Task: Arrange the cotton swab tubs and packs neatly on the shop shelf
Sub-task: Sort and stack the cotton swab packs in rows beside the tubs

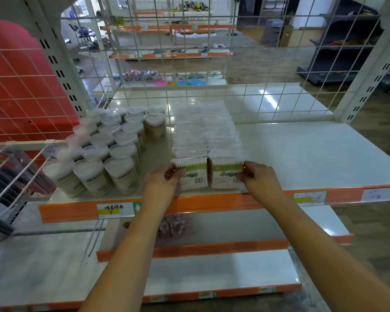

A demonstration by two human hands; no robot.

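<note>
Two rows of clear plastic cotton swab packs (206, 140) stand upright on the white shelf (313, 154), running from front to back. My left hand (164, 179) pinches the left edge of the front left pack (195, 176). My right hand (257, 179) pinches the right edge of the front right pack (225, 176). Both front packs show green labels and barcodes. To the left, several heart-shaped clear tubs of swabs (113, 149) stand in rows on the same shelf.
An orange price strip (189, 206) runs along the shelf front with paper tags. White wire grid (167, 64) backs the shelf. A wire basket (14, 176) hangs at the left. Lower shelves (212, 273) sit below, one holding a pinkish pack (173, 226).
</note>
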